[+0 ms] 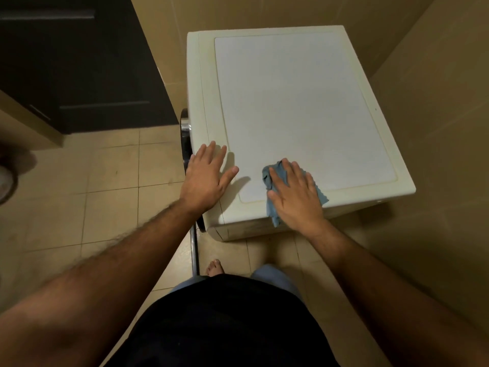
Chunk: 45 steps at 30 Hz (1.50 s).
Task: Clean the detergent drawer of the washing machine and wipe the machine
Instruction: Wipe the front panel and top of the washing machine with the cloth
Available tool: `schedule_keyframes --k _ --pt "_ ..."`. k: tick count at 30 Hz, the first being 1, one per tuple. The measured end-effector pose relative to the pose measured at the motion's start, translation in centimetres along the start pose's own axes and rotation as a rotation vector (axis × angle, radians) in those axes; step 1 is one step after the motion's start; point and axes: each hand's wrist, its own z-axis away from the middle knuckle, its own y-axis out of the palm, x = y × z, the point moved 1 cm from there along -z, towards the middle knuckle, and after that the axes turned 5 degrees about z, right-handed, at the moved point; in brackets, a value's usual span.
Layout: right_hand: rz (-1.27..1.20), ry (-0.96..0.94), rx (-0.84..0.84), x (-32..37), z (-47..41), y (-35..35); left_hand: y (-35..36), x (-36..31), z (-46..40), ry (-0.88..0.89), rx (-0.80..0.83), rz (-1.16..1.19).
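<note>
We press the soft, limp blue microfibre cloth (277, 192), best held flat under the palm, at 6 o'clock on the white washing-machine top (299, 102) with right hand (296, 197) fingers extended, while the left hand (206, 178) rests flat and open at 8 o'clock.

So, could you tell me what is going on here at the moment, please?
A person stands over a white washing machine and wipes its top. The right hand presses a blue cloth flat near the machine's front edge, fingers straight. The left hand rests open on the top's left corner, steadying. The detergent drawer is not in view, so its state cannot be told.
</note>
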Motion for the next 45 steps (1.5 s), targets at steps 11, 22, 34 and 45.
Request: schedule_keyframes --k 11,22,34,45 --pt "-0.011 -0.130 -0.012 -0.9 1.2 0.1 1.8 -3.8 -3.2 0.031 -0.060 0.010" --pt "-0.027 0.034 -0.039 -4.1 -4.3 -0.4 3.6 -6.2 -3.4 -0.047 -0.074 -0.027" --pt "0.011 0.095 -0.028 -14.2 -3.5 -0.4 4.1 -8.3 -4.5 -0.037 -0.061 -0.023" --pt "0.015 -0.024 -0.001 -16.3 1.4 0.5 5.9 -12.4 -6.6 0.041 -0.017 -0.005"
